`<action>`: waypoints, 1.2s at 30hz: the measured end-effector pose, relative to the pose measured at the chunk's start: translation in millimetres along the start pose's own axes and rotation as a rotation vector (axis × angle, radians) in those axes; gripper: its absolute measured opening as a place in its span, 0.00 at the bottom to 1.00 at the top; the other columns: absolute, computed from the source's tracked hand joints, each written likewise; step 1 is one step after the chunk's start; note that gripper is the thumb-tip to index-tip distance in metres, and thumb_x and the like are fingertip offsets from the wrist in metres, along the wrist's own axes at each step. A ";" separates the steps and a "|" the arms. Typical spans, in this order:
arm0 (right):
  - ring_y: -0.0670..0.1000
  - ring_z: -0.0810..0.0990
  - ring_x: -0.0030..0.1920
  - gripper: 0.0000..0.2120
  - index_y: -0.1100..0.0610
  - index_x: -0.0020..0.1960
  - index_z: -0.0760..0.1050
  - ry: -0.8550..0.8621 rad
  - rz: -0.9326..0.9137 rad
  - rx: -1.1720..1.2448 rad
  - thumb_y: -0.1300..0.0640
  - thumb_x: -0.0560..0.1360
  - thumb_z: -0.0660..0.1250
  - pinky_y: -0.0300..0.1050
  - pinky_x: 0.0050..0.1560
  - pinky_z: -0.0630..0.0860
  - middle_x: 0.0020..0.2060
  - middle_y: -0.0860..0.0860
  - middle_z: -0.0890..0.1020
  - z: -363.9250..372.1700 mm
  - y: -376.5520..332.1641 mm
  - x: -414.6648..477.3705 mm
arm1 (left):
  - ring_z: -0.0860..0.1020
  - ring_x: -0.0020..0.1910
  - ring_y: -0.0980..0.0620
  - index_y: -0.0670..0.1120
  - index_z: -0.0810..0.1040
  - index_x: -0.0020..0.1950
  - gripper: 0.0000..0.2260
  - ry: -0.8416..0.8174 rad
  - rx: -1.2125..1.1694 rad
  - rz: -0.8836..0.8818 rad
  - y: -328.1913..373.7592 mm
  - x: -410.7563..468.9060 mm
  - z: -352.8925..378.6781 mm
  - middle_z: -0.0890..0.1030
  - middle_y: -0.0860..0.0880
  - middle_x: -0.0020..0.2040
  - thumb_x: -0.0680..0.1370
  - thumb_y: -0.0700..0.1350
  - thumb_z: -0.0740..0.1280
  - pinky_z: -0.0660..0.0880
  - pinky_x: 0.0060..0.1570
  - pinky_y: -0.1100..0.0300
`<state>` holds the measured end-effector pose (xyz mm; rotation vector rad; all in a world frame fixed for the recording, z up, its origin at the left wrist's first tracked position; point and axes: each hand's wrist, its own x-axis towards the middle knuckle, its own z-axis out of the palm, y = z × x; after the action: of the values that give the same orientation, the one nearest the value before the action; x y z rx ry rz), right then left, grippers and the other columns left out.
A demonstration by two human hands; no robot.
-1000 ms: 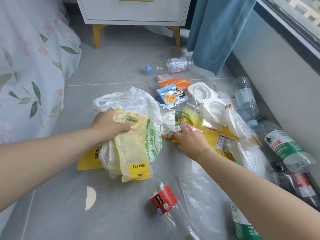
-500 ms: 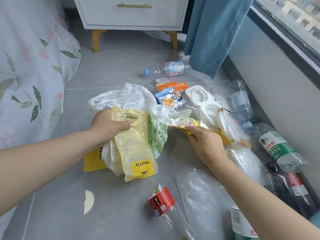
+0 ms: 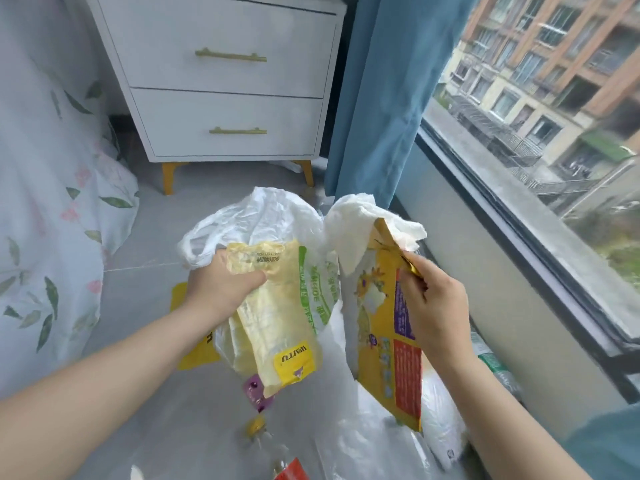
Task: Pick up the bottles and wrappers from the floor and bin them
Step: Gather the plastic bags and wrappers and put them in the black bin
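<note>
Left hand (image 3: 221, 289) fingers clenched on pale yellow wrapper (image 3: 277, 317) plus white plastic bag (image 3: 263, 216), raised above grey floor (image 3: 145, 271). Right hand (image 3: 433, 306) pinches yellow packet (image 3: 381, 341) with white tissue (image 3: 360, 220) at top, also raised. Green-label bottle (image 3: 491, 362) on floor by window wall.

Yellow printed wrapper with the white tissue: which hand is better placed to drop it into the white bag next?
Probably the right hand. It already pinches the yellow printed wrapper beside the white plastic bag; the left hand is occupied gripping the bag and a pale yellow wrapper.
</note>
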<state>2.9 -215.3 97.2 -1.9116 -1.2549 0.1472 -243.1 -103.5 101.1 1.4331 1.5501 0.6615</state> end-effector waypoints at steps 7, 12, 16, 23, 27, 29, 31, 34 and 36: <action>0.46 0.66 0.26 0.15 0.39 0.44 0.78 -0.102 0.134 0.068 0.59 0.79 0.62 0.46 0.29 0.68 0.28 0.53 0.76 -42.1 -40.3 36.7 | 0.77 0.48 0.48 0.45 0.77 0.50 0.14 0.013 0.010 -0.028 62.9 4.4 -19.0 0.81 0.47 0.48 0.69 0.47 0.75 0.70 0.43 0.57; 0.54 0.72 0.27 0.13 0.41 0.47 0.79 -0.141 0.227 0.041 0.58 0.79 0.61 0.52 0.30 0.72 0.28 0.53 0.78 -90.1 -93.8 57.4 | 0.74 0.47 0.48 0.46 0.74 0.50 0.13 0.011 0.052 -0.088 138.2 -19.0 -53.7 0.78 0.48 0.46 0.70 0.46 0.74 0.68 0.44 0.57; 0.46 0.66 0.25 0.12 0.44 0.47 0.79 -0.156 0.257 0.045 0.59 0.79 0.61 0.43 0.28 0.64 0.25 0.49 0.73 -144.1 -148.1 80.7 | 0.77 0.46 0.47 0.45 0.76 0.48 0.13 -0.043 0.067 -0.159 205.3 -47.3 -83.5 0.80 0.49 0.44 0.69 0.48 0.74 0.70 0.43 0.56; 0.45 0.61 0.26 0.12 0.46 0.44 0.77 -0.225 0.291 0.032 0.60 0.79 0.60 0.43 0.28 0.59 0.27 0.56 0.71 -262.3 -252.1 115.7 | 0.79 0.42 0.50 0.47 0.79 0.47 0.15 -0.085 0.092 -0.183 338.1 -105.4 -148.3 0.82 0.49 0.42 0.65 0.53 0.72 0.72 0.41 0.57; 0.45 0.62 0.25 0.12 0.45 0.43 0.77 -0.213 0.288 -0.002 0.59 0.79 0.60 0.43 0.28 0.59 0.26 0.54 0.71 -331.6 -316.8 131.9 | 0.74 0.38 0.57 0.47 0.75 0.48 0.08 -0.104 0.088 -0.141 419.0 -142.6 -187.8 0.78 0.50 0.40 0.72 0.45 0.72 0.67 0.34 0.64; 0.45 0.62 0.25 0.13 0.43 0.44 0.77 -0.198 0.286 0.003 0.60 0.79 0.60 0.42 0.28 0.59 0.26 0.54 0.72 -363.4 -349.2 139.4 | 0.73 0.38 0.57 0.49 0.72 0.48 0.09 -0.109 0.080 -0.109 458.4 -160.2 -208.2 0.75 0.54 0.39 0.73 0.44 0.71 0.65 0.33 0.66; 0.45 0.64 0.25 0.14 0.41 0.45 0.77 -0.180 0.277 0.004 0.59 0.79 0.60 0.41 0.28 0.60 0.26 0.55 0.73 -393.2 -381.8 145.8 | 0.73 0.38 0.56 0.50 0.72 0.49 0.10 -0.108 0.079 -0.090 494.3 -175.6 -230.0 0.75 0.54 0.39 0.73 0.45 0.71 0.65 0.33 0.66; 0.46 0.66 0.25 0.17 0.38 0.41 0.74 -0.118 0.255 0.001 0.60 0.78 0.61 0.43 0.29 0.62 0.25 0.52 0.73 -434.8 -428.7 152.6 | 0.72 0.35 0.54 0.52 0.70 0.41 0.09 -0.118 0.079 -0.039 541.7 -196.4 -260.5 0.75 0.53 0.36 0.73 0.44 0.70 0.66 0.33 0.65; 0.45 0.65 0.25 0.18 0.37 0.40 0.73 -0.069 0.236 0.009 0.61 0.78 0.61 0.41 0.29 0.61 0.24 0.48 0.71 -458.8 -456.8 154.5 | 0.71 0.33 0.54 0.53 0.67 0.36 0.13 -0.130 0.078 0.009 570.7 -210.1 -278.0 0.73 0.52 0.35 0.74 0.44 0.70 0.66 0.32 0.64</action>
<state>-15.3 -277.5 759.6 -2.0581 -1.0676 0.3432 -223.2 -148.7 767.9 1.5116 1.4822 0.5072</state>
